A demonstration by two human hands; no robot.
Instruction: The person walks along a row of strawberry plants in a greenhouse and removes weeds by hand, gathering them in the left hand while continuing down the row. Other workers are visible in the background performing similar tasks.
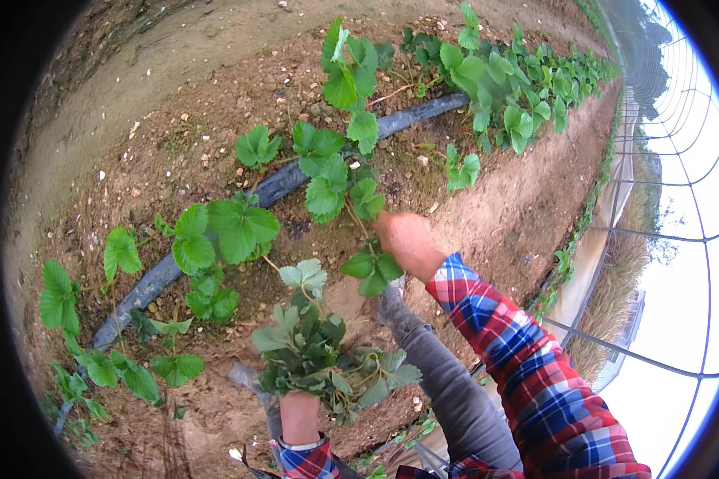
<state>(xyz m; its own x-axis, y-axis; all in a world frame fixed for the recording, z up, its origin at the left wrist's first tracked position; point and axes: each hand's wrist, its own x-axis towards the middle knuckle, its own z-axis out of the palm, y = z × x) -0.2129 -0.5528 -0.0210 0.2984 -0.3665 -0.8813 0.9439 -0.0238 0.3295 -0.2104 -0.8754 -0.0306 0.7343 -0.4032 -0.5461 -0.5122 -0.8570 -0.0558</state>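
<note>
My left hand grips a thick bunch of cut strawberry leaves and stems, whose foliage covers most of the fingers. Some of the bunch droops to the right, with paler leaf undersides showing. My right hand, slightly blurred, is curled beside a strawberry plant in the bed. Its fingertips are hidden, so a hold on the stem cannot be made out. Just below that hand hangs a three-part green leaf on a thin stem.
A black drip hose runs diagonally along the soil bed among several strawberry plants. Denser plants grow at upper right. My trousered leg stands in the furrow. Metal hoops of a tunnel frame and a pale plastic sheet line the right side.
</note>
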